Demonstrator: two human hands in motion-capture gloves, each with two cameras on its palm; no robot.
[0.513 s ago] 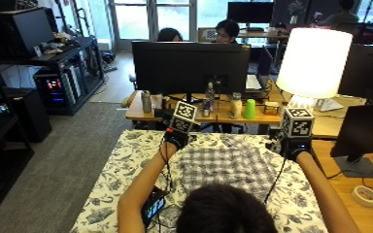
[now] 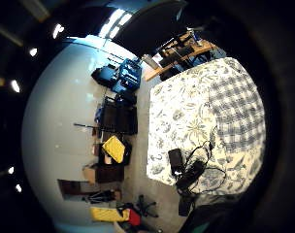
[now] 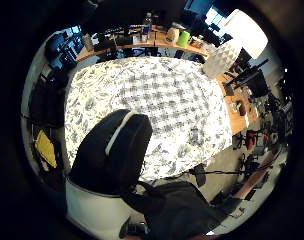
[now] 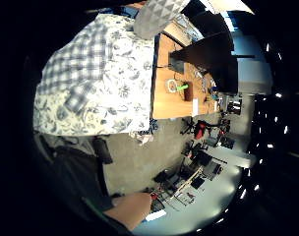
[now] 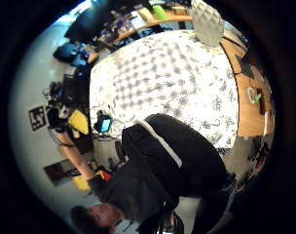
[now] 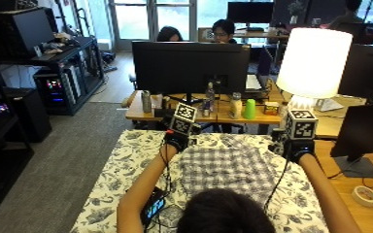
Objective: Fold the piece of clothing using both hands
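Hovering raised over a checked shirt point(image 6: 227, 167) spread flat on the floral-covered surface point(image 6: 118, 177), left hand point(image 6: 176, 140) and right hand point(image 6: 299, 148), grip unclear, seem poised before a fold, needing a hold on the far corners next.

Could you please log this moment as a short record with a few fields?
garment: plaid shirt, spread flat
surface: floral cloth covering the table
left hand: raised above the shirt's far left corner
right hand: raised beyond the shirt's far right corner
grip: fingers not visible, cannot tell
fold: none visible yet
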